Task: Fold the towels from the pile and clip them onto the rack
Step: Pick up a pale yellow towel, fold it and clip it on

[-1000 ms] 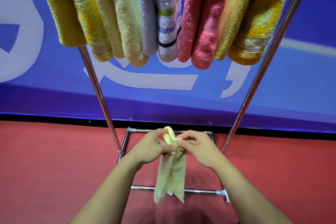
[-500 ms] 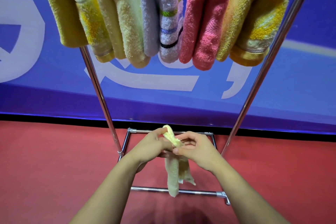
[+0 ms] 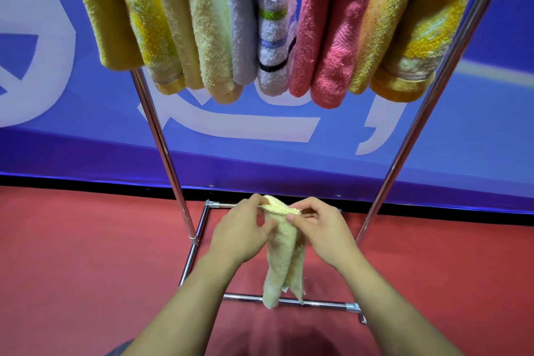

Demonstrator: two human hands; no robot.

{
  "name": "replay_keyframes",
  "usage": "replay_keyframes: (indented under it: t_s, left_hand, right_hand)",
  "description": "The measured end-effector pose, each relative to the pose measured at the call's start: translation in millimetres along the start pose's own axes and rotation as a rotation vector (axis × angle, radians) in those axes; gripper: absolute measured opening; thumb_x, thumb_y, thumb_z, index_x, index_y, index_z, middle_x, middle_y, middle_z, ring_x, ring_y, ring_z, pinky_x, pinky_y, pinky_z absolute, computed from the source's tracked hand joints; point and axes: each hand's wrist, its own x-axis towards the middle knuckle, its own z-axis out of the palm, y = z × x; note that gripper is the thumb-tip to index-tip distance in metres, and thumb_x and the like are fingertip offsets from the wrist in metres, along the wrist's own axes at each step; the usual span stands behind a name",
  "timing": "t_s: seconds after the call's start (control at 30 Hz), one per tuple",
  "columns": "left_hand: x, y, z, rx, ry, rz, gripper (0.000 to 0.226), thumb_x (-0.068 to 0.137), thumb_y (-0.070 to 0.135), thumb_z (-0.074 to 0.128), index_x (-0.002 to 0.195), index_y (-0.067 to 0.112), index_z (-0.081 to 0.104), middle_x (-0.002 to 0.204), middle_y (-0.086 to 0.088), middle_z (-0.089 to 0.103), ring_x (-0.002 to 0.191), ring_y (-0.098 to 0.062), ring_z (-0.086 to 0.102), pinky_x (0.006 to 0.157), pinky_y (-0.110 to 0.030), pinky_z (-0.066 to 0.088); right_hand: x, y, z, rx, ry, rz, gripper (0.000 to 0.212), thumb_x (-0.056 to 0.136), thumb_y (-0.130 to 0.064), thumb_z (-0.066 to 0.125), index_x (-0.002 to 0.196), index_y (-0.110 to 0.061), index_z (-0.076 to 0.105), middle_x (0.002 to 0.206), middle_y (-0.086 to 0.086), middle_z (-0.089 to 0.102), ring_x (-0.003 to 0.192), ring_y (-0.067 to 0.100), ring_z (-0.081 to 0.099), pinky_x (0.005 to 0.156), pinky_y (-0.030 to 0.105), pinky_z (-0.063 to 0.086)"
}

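A single wide-angle head view looks forward and down from close behind the rack (image 3: 161, 136), facing a blue banner (image 3: 433, 136). Hanging towels (image 3: 326, 29) fill its top edge very near; the red floor (image 3: 72, 254) fills the bottom.

pale yellow towel (image 3: 284, 248); pink towel (image 3: 332, 29); lilac towel (image 3: 268, 23) striped green, blue, perhaps black; red floor (image 3: 86, 254).
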Motion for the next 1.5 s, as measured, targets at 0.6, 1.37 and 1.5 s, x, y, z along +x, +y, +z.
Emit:
replay_keyframes:
  t_s: [0.6, 1.37, 1.5]
  left_hand:
    - [-10.0, 25.2, -10.3, -0.876, 0.028, 0.196, 0.064, 0.081, 0.012, 0.086, 0.136, 0.025, 0.054, 0.109, -0.005, 0.066, 0.099, -0.007, 0.068, 0.09, -0.024, 0.054]
    - [-15.2, 40.6, -20.5, -0.924, -0.041, 0.205, 0.018, 0.09, 0.014, 0.076, 0.108, 0.016, 0.08, 0.104, 0.002, 0.08, 0.101, -0.009, 0.074, 0.089, -0.024, 0.056]
    - [-14.7, 39.0, -24.1, -0.902, -0.041, 0.203, 0.015, 0.089, 0.015, 0.077, 0.103, 0.019, 0.081, 0.1, 0.002, 0.081, 0.096, -0.008, 0.074, 0.087, -0.026, 0.058]
  right_hand:
    - [-8.6, -40.1, -3.1, 0.421, 0.118, -0.095, 0.016, 0.095, 0.001, 0.065, 0.106, -0.008, 0.072, 0.098, 0.011, 0.077, 0.084, 0.021, 0.076, 0.075, 0.023, 0.059]
    - [-6.5, -14.5, 11.0, 0.221, -0.126, -0.071, 0.078, 0.069, 0.002, 0.089, 0.134, -0.026, 0.056, 0.134, -0.01, 0.067, 0.122, 0.004, 0.063, 0.098, 0.02, 0.049]
    - [-4.7, -8.1, 12.9, 0.205, -0.098, 0.005, 0.029, 0.074, 0.001, 0.085, 0.101, -0.007, 0.076, 0.095, 0.007, 0.08, 0.088, 0.015, 0.075, 0.08, 0.034, 0.059]
